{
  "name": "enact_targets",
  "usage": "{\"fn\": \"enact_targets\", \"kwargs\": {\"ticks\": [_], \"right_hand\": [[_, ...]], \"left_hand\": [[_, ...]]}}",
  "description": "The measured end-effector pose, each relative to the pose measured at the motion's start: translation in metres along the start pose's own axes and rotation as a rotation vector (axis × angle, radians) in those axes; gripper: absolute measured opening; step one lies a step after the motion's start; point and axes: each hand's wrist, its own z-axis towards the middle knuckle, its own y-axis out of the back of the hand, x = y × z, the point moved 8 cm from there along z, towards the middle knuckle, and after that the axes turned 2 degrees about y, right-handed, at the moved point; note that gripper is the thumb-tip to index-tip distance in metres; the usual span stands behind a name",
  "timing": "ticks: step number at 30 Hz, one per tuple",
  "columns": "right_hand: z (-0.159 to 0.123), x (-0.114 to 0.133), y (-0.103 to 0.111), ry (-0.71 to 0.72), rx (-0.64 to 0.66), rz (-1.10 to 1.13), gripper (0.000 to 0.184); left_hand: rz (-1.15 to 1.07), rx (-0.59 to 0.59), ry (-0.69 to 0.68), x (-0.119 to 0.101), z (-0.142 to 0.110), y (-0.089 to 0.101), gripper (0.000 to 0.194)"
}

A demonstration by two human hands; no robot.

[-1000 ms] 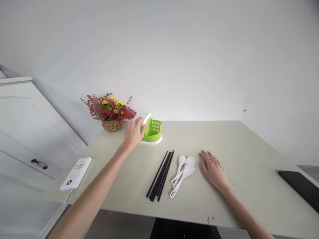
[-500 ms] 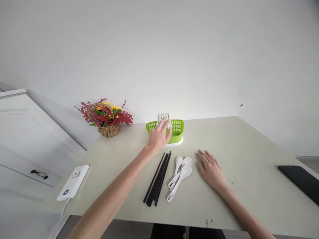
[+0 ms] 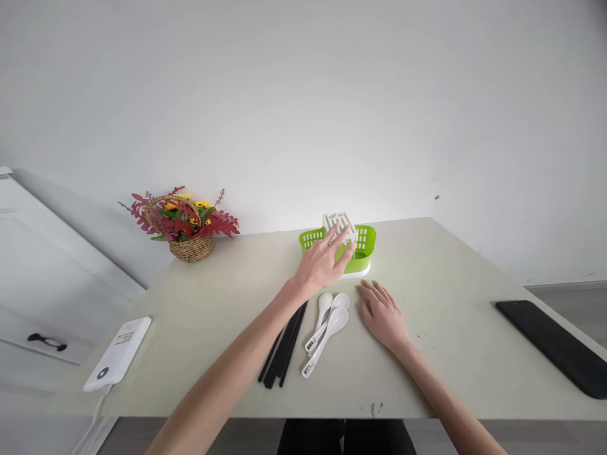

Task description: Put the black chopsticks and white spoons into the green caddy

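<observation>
My left hand (image 3: pixel 322 264) reaches over a green cutlery holder (image 3: pixel 355 265) with grid walls and a white base. Its fingers hold the holder at the white slotted insert (image 3: pixel 340 221) in the middle, and the hand covers part of the front. My right hand (image 3: pixel 384 316) lies flat on the table with fingers stretched, holding nothing. Left of it lie three white spoons (image 3: pixel 334 323), partly overlapping. Beside the spoons is a bundle of black chopsticks (image 3: pixel 284 354), whose upper ends are partly behind my left forearm.
A wicker basket of artificial flowers (image 3: pixel 192 248) stands at the back left, near the wall. At the left edge lies a white power bank (image 3: pixel 118 354) with a cable. A black phone (image 3: pixel 552 344) lies near the right edge. A white cabinet (image 3: pixel 57 284) stands left of the table.
The cutlery holder has shifted right across the table together with my left hand. My view has turned slightly right. My right hand stays resting on the table near the spoons.
</observation>
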Motion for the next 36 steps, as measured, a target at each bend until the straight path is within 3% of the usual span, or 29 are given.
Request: {"fn": "enact_targets", "kwargs": {"ticks": [4,7,11,14,17,22,36], "right_hand": [[0.000,-0.001,0.001,-0.004,0.012,0.002,0.047],[0.000,-0.001,0.001,-0.011,0.020,0.008,0.046],[-0.002,-0.003,0.002,-0.019,0.037,-0.001,0.047],[-0.004,-0.004,0.001,-0.021,0.047,-0.009,0.047],[-0.006,-0.005,0.000,-0.010,0.053,-0.022,0.047],[-0.008,-0.004,-0.001,-0.004,0.042,-0.032,0.047],[-0.009,-0.002,-0.002,-0.015,0.019,-0.025,0.047]], "left_hand": [[-0.138,-0.205,0.053,0.028,-0.064,0.015,0.046],[-0.279,-0.270,0.278,0.071,-0.131,0.010,0.033],[-0.383,-0.113,0.528,0.111,-0.213,-0.010,0.027],[-0.363,-0.013,0.545,0.118,-0.249,-0.012,0.027],[-0.355,0.056,0.522,0.117,-0.265,-0.011,0.027],[-0.376,0.128,0.476,0.111,-0.268,-0.012,0.033],[-0.372,0.112,0.427,0.111,-0.268,-0.015,0.027]]}}
